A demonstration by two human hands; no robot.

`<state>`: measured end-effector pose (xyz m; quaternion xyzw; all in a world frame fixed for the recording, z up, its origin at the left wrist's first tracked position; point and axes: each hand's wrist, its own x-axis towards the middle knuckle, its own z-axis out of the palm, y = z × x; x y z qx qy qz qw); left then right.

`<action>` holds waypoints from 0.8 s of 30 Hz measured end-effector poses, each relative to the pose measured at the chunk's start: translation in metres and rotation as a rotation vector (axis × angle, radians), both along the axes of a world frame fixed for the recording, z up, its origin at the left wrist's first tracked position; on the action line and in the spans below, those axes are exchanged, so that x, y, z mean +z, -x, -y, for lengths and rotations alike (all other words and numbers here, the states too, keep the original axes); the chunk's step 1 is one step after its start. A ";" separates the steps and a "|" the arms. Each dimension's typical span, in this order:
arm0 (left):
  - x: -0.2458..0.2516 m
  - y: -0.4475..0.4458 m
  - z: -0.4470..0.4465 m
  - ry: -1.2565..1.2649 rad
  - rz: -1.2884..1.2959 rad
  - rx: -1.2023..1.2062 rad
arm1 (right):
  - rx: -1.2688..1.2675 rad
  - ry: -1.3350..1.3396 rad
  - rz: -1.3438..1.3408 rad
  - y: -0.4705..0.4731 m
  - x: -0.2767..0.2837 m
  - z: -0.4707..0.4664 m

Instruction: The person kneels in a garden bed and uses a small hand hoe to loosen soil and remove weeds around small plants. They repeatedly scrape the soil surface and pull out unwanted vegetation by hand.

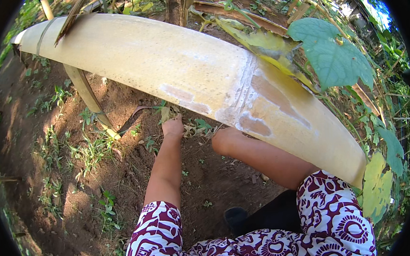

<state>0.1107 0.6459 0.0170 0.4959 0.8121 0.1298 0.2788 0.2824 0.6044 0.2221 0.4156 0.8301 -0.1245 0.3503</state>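
A long, pale yellow pipe or trough point(144, 50), worn with whitish, scraped patches, spans the view above the soil. Below its near edge, my left hand point(173, 127) has its fingers closed on a withered leaf point(168, 114). My right arm reaches under the pipe farther right. Only the wrist or back of my right hand point(224, 139) shows there; the pipe hides its fingers. Dry, curled leaves point(192, 129) lie between the two hands.
A bamboo stake point(89, 96) stands slanted beneath the pipe's left part. Wire point(43, 36) wraps around its far left end. A large green leaf point(330, 51) and a yellowing leaf point(268, 46) overhang its right part. Small weeds point(86, 151) grow in the brown soil.
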 end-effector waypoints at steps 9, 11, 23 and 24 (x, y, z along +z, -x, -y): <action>0.023 0.000 0.063 0.091 -0.308 -0.544 | 0.234 0.055 0.155 0.007 0.011 0.012; 0.014 -0.003 0.101 -0.028 -0.280 -0.470 | 0.104 0.004 0.135 0.006 0.007 0.012; -0.004 0.088 0.126 0.164 -0.476 -0.103 | 0.123 0.007 0.121 0.012 -0.009 0.021; -0.003 0.084 0.132 0.153 -0.437 -0.089 | 0.091 0.011 0.102 0.009 -0.006 0.022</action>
